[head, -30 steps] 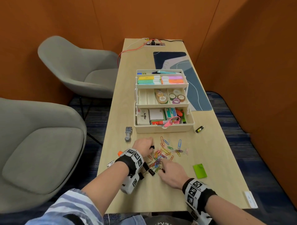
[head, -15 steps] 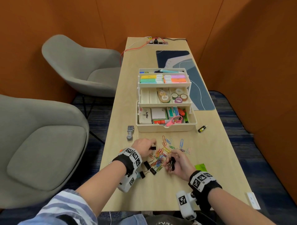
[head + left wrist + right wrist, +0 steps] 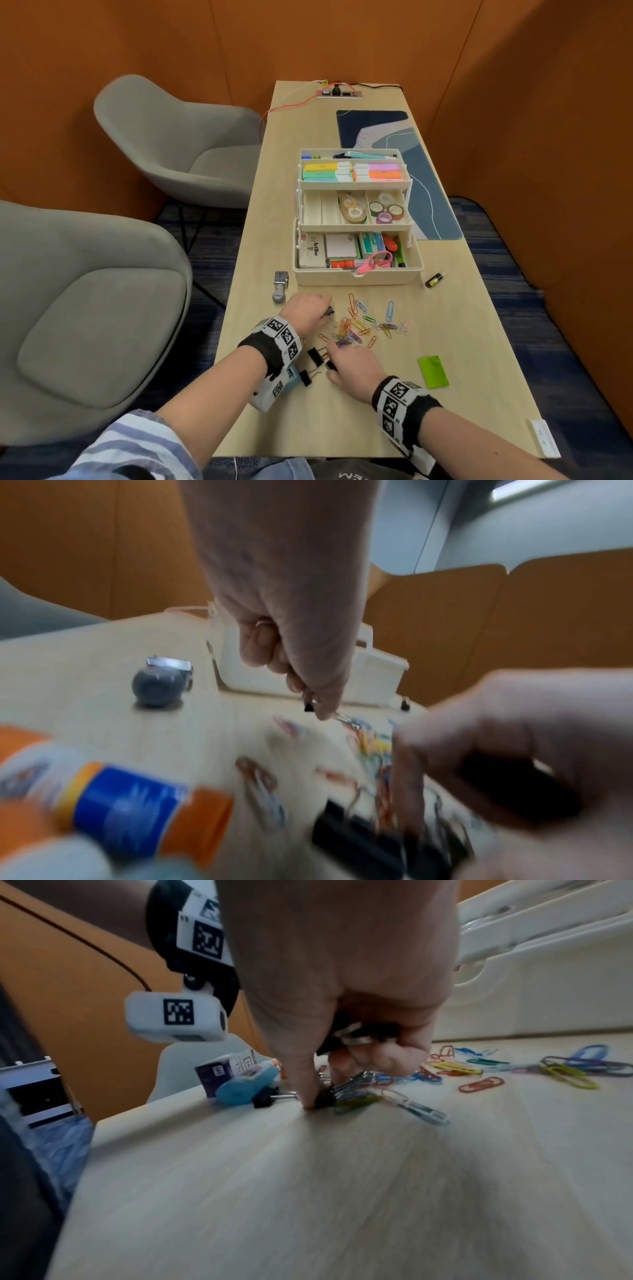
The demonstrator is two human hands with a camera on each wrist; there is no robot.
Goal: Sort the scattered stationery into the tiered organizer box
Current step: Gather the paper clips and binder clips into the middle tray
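The cream tiered organizer box (image 3: 358,275) stands open mid-table, its trays holding highlighters, tape rolls and boxes. Coloured paper clips (image 3: 363,325) lie scattered in front of it. My left hand (image 3: 308,308) pinches a small black binder clip (image 3: 310,704) just above the table. Nearer me, my right hand (image 3: 352,365) holds black binder clips (image 3: 359,1035) curled in its palm, while a fingertip presses against another binder clip (image 3: 323,1097) on the table. Two more black binder clips (image 3: 313,354) lie between my wrists.
A grey metal tool (image 3: 280,286) lies left of the box, and a small black-and-yellow item (image 3: 433,281) to its right. A green card (image 3: 433,371) lies right of my right hand. A glue stick (image 3: 130,807) and a blue dispenser (image 3: 246,1085) lie under my left wrist. Grey chairs stand left.
My right hand, raised with binder clips half a second ago, has come down and to the left onto the clips near my left wrist. The left hand has barely moved.
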